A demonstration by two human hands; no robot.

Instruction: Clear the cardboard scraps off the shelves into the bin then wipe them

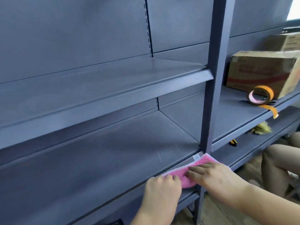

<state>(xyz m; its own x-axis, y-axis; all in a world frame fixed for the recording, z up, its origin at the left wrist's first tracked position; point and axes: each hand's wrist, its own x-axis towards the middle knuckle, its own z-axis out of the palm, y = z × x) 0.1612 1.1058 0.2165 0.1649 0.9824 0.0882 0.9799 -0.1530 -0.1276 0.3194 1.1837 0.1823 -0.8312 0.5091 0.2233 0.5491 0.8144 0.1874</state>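
A pink cloth (197, 167) with a white edge lies over the front lip of the lower blue metal shelf (100, 153), right beside the upright post (214, 88). My left hand (162, 189) grips the cloth's left end at the shelf edge. My right hand (217, 176) presses flat on the cloth's right part, fingers pointing left. The shelf above (97, 85) is bare. No cardboard scraps or bin show on this bay.
In the bay to the right stand a cardboard box (259, 70) and a second box (287, 41) behind it, with an orange tape roll (261, 97) in front. A crumpled yellowish wrapper (261, 128) and a yellow-black tool (233, 142) lie below. A person's knees (279, 163) are at right.
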